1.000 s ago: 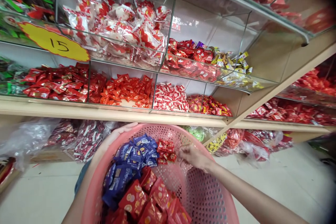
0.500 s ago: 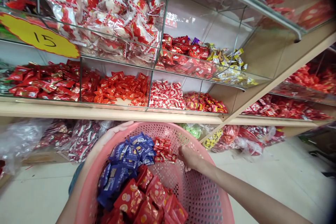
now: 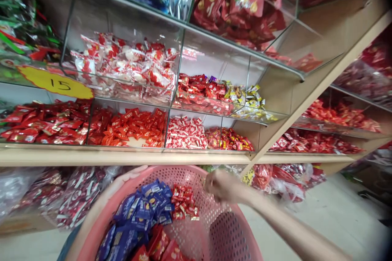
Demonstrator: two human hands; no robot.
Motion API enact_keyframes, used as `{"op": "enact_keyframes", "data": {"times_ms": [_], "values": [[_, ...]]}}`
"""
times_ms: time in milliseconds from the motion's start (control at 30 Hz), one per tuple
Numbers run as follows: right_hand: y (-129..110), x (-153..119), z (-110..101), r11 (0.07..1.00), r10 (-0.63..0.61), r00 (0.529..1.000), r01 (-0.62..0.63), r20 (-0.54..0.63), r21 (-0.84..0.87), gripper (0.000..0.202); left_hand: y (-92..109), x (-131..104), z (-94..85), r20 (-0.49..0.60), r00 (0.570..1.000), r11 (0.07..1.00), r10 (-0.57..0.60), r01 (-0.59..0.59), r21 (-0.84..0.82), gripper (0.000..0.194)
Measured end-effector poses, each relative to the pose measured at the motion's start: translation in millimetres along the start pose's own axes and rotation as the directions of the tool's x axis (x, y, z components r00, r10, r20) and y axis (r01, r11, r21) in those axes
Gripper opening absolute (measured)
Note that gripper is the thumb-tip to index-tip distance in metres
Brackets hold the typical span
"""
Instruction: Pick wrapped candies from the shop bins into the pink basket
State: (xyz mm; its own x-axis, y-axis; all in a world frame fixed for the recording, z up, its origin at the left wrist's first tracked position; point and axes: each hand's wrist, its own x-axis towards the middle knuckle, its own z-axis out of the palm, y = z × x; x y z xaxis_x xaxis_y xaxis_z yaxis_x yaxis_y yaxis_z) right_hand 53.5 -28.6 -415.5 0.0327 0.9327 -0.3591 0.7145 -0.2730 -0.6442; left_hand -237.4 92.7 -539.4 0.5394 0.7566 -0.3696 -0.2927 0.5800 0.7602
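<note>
A pink perforated plastic basket (image 3: pixel 200 234) is below me, its far rim close to the shelf's front edge. My left hand (image 3: pixel 131 176) is closed on the basket's far left rim. Inside lie blue candy packets (image 3: pixel 143 206), small red wrapped candies (image 3: pixel 184 200) and larger red packets (image 3: pixel 159 242). My right hand (image 3: pixel 224 186) is over the right part of the basket near its rim, fingers curled into a fist and slightly blurred. Whatever it may hold is hidden by the fingers.
Glass-fronted shelves hold red-and-white wrapped sweets (image 3: pixel 128 67), orange-red packets (image 3: pixel 137 126) and yellow-wrapped candies (image 3: pixel 252 100). A yellow price tag (image 3: pixel 56 82) reads 15. A wooden upright (image 3: pixel 309 94) divides the shelving. Bagged goods (image 3: pixel 278 179) sit underneath, above a tiled floor (image 3: pixel 321 212).
My right hand has lifted from beside the small red candies toward the basket's right rim. The view has tilted up, showing more upper shelves. My left hand still grips the rim.
</note>
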Motion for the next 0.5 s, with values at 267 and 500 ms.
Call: {"op": "enact_keyframes", "data": {"times_ms": [267, 500], "values": [[-130.8, -0.3, -142.0, 0.87, -0.488, 0.556, 0.251, -0.673, -0.424, 0.022, -0.5, 10.8, -9.5, 0.058, 0.998, 0.999, -0.008, 0.006, 0.038, 0.067], [-164.4, 59.1, -149.4, 0.889, -0.319, 0.652, -0.046, -0.687, -0.456, 0.032, -0.4, 5.0, -3.3, 0.048, 0.999, 1.0, -0.007, 0.005, 0.029, 0.068]]}}
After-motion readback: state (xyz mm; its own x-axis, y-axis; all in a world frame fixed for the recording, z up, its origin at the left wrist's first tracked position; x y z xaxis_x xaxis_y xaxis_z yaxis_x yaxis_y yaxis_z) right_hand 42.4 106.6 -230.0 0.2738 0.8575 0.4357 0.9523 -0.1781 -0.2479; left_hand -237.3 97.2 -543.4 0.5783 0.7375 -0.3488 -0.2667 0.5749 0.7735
